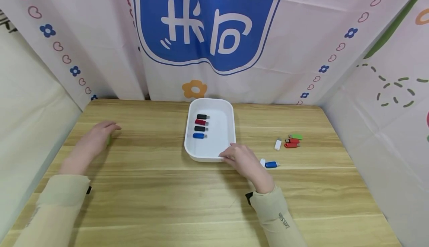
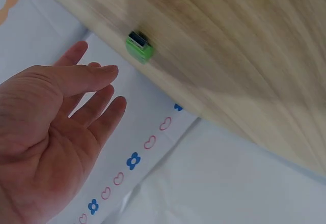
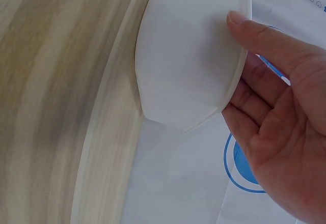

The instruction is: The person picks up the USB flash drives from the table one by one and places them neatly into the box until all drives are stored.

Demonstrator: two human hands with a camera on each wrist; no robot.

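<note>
A white tray [image 1: 218, 159] stands at the middle back of the table, with several USB sticks lined up along its left inside, a blue one [image 1: 198, 135] nearest the front. My right hand [image 1: 246, 162] pinches the tray's front right rim; in the right wrist view the thumb of the hand [image 3: 285, 96] lies on the outer wall of the tray [image 3: 188, 51] and the fingers go behind the rim. At the left, my left hand [image 1: 94, 140] hovers with relaxed fingers beside a green object [image 1: 108, 140]. In the left wrist view the hand [image 2: 66, 127] holds nothing, apart from the green object [image 2: 139, 48].
Right of the tray lie a white USB stick [image 1: 277, 144], red ones [image 1: 292, 145], a green one [image 1: 296, 137] and a blue one [image 1: 272, 164], with a white piece [image 1: 263, 162] beside it. A printed curtain [image 1: 167, 79] hangs along the table's back edge.
</note>
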